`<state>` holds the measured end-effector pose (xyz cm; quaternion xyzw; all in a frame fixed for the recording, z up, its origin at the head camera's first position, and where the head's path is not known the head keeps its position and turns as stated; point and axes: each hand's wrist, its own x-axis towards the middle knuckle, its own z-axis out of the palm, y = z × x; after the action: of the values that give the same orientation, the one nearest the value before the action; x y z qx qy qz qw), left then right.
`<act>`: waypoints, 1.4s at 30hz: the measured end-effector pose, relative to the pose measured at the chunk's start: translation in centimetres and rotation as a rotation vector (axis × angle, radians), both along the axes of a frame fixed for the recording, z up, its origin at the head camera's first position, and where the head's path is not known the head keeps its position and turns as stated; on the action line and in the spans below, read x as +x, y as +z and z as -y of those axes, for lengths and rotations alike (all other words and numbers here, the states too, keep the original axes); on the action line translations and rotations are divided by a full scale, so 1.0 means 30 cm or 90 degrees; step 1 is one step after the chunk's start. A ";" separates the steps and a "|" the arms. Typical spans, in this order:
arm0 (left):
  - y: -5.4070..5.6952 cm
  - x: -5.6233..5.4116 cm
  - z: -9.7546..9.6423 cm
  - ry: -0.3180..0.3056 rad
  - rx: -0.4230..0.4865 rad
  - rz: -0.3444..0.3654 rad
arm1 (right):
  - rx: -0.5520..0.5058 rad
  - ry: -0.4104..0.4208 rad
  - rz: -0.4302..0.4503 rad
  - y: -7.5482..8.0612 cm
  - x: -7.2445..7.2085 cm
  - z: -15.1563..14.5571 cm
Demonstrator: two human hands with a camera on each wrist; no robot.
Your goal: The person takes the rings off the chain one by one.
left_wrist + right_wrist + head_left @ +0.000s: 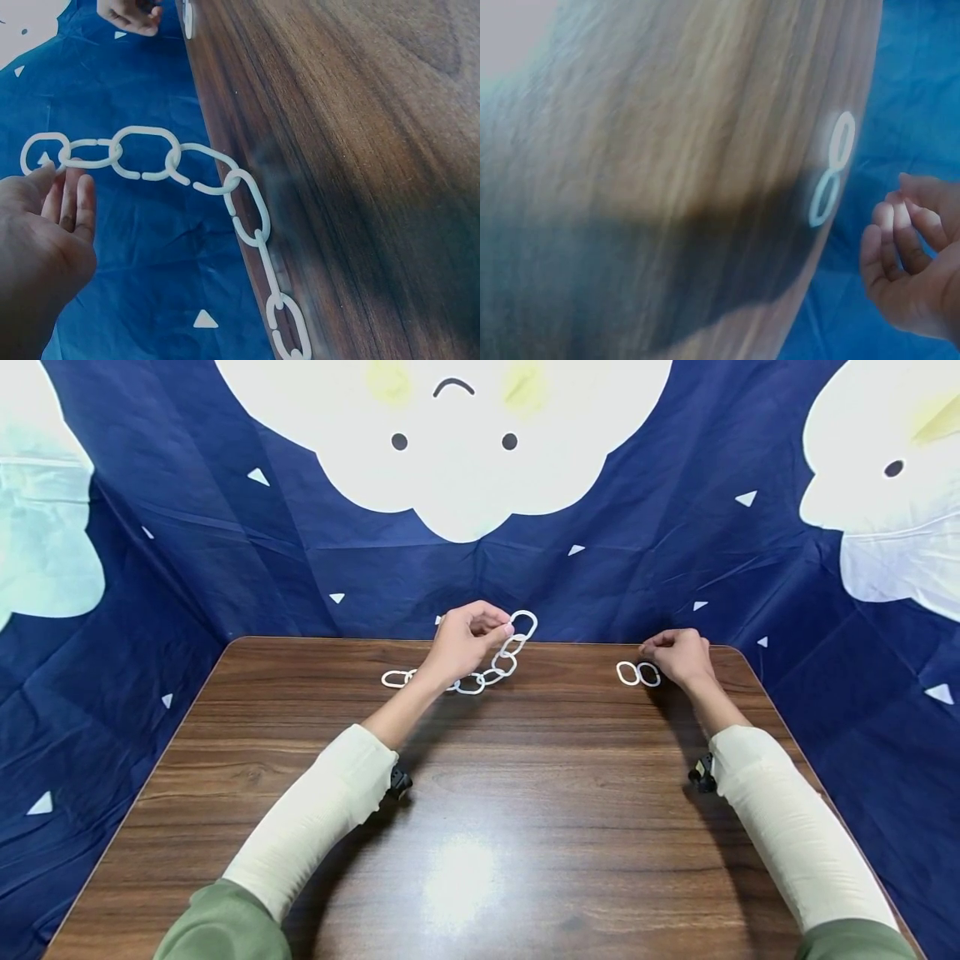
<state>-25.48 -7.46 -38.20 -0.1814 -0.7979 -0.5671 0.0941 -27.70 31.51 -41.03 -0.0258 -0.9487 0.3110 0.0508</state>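
Note:
A chain of white oval plastic links (146,130) is pinched near its top end by my left hand (467,642), between thumb and fingertips. In the head view, that end is raised over the back edge of the table, and the rest curves down and lies leftward on the wood, partly hidden behind the hand and forearm. My right hand (682,657) hovers close to two loose white links, a farther one (835,146) and a nearer one (815,201), lying end to end or nearly so. Its fingers are loosely bent, and no object shows between them.
The brown wood-grain table (480,777) has rounded back corners. Blue cloth (247,577) with white clouds and small triangles hangs behind and at both sides. Both forearms wear pale sleeves, with a small black device (401,782) under the left wrist and another (702,773) at the right.

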 end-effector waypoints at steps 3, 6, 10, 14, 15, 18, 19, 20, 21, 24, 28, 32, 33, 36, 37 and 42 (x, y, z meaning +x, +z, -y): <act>-0.003 -0.002 0.000 0.001 0.002 -0.001 | 0.001 0.016 -0.014 0.022 0.003 0.033; -0.006 -0.004 0.000 0.000 0.008 0.003 | 0.005 0.031 -0.026 0.040 0.004 0.064; -0.009 -0.005 0.001 -0.001 0.021 0.010 | 0.015 0.055 -0.038 0.065 0.003 0.105; -0.011 -0.007 0.001 0.000 0.024 0.007 | 0.019 0.080 -0.052 0.086 0.003 0.153; -0.011 -0.007 0.001 0.001 0.021 0.005 | 0.017 0.085 -0.056 0.090 0.003 0.166; -0.010 -0.007 0.002 0.006 0.011 0.001 | 0.010 0.104 -0.066 0.102 0.008 0.204; -0.010 -0.006 0.002 0.007 0.009 0.001 | 0.006 0.109 -0.069 0.106 0.010 0.217; -0.010 -0.006 0.002 0.009 0.006 0.002 | 0.004 0.115 -0.071 0.108 0.011 0.229; -0.009 -0.006 0.002 0.010 0.005 0.003 | 0.001 0.119 -0.073 0.111 0.012 0.241; -0.007 -0.006 0.003 0.010 0.006 0.005 | -0.005 0.132 -0.082 0.121 0.014 0.274; -0.005 -0.007 0.004 0.008 0.011 0.002 | -0.025 0.148 -0.096 0.140 0.023 0.315; -0.005 -0.006 0.003 0.007 0.010 0.004 | -0.053 0.175 -0.103 0.161 0.039 0.350; -0.006 -0.006 0.003 0.007 0.011 0.005 | -0.056 0.182 -0.104 0.165 0.042 0.358; -0.007 -0.007 0.001 0.007 0.012 0.008 | -0.068 0.202 -0.107 0.179 0.054 0.384; -0.009 -0.009 0.000 0.007 0.012 0.008 | -0.070 0.207 -0.109 0.182 0.057 0.393; -0.011 -0.009 -0.002 0.003 0.011 0.009 | -0.086 0.237 -0.112 0.191 0.065 0.431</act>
<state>-25.76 -7.40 -38.54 -0.1747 -0.7939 -0.5753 0.0913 -25.74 18.57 -35.32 0.1740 -0.9060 0.3788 0.0731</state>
